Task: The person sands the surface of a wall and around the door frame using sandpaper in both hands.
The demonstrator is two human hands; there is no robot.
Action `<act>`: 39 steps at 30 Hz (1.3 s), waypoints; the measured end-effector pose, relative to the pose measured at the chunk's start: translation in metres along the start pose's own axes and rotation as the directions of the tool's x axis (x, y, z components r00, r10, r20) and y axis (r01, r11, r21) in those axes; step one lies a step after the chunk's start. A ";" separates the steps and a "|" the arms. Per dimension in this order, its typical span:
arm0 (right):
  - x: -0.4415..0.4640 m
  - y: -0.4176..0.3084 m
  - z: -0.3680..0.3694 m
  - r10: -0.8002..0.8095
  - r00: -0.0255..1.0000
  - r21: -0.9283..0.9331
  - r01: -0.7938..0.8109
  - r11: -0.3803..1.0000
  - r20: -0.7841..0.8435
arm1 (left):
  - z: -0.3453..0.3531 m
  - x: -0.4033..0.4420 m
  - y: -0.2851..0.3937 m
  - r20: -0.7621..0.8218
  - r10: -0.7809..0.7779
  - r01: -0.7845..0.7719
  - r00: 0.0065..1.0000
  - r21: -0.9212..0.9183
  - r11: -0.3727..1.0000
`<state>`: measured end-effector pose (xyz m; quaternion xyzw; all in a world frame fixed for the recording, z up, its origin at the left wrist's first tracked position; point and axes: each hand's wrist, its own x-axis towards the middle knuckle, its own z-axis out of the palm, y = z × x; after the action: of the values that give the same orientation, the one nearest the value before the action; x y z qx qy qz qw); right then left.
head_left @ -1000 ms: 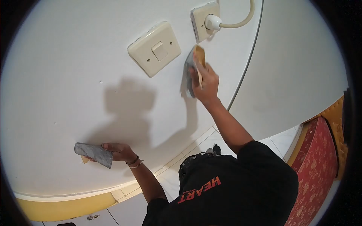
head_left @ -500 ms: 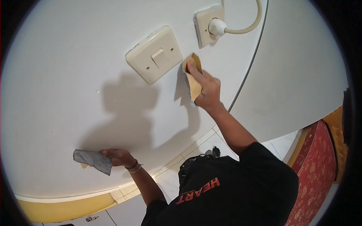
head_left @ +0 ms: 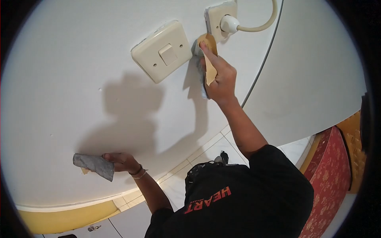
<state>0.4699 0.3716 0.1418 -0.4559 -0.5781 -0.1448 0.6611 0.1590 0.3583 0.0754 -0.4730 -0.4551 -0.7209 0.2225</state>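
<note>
My right hand grips a bent piece of sandpaper, its tan backing toward me and its grey face toward the wall. It is at the wall between the light switch and the wall socket; whether the whole grey face touches the wall is hidden. Lower left, my left hand pinches another folded piece of sandpaper, grey side showing with a bit of tan below. That piece is held close to the wall, and I cannot tell if it touches.
A white plug with a cream cable sits in the socket. A grey panel stands to the right, beyond a dark seam. Lower right is a red floral mattress. White floor tiles lie below.
My right hand has moved up along the wall with its sandpaper, nearer the socket. The view has shifted slightly. My left hand keeps hold of its piece.
</note>
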 end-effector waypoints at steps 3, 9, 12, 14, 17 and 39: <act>-0.029 0.002 0.004 0.001 1.000 -0.004 -0.001 1.000 0.025 | 0.002 0.001 0.010 0.032 -0.005 0.007 0.999 -0.043 0.999; 0.004 -0.003 -0.002 0.056 0.998 0.001 -0.056 0.998 0.003 | -0.005 -0.004 -0.011 0.066 -0.051 0.052 0.997 -0.024 0.998; -0.007 -0.002 0.002 0.054 0.998 -0.002 -0.054 0.999 -0.013 | 0.000 0.003 -0.008 -0.029 0.118 -0.116 0.993 0.057 0.992; -0.030 0.000 0.005 -0.016 1.000 -0.014 0.016 1.000 0.016 | -0.001 0.001 -0.007 -0.029 0.094 -0.092 0.995 0.055 0.994; -0.031 0.010 0.006 -0.092 0.996 -0.029 0.092 0.995 0.010 | 0.001 -0.001 0.003 -0.003 0.034 -0.034 0.999 0.012 0.999; -0.030 -0.002 0.003 0.041 0.999 -0.060 -0.041 0.997 0.003 | 0.005 -0.001 0.010 -0.041 0.081 -0.084 0.996 -0.055 0.995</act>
<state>0.4584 0.3626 0.1156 -0.4875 -0.5655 -0.1475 0.6487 0.1691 0.3573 0.0801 -0.4837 -0.4101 -0.7327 0.2471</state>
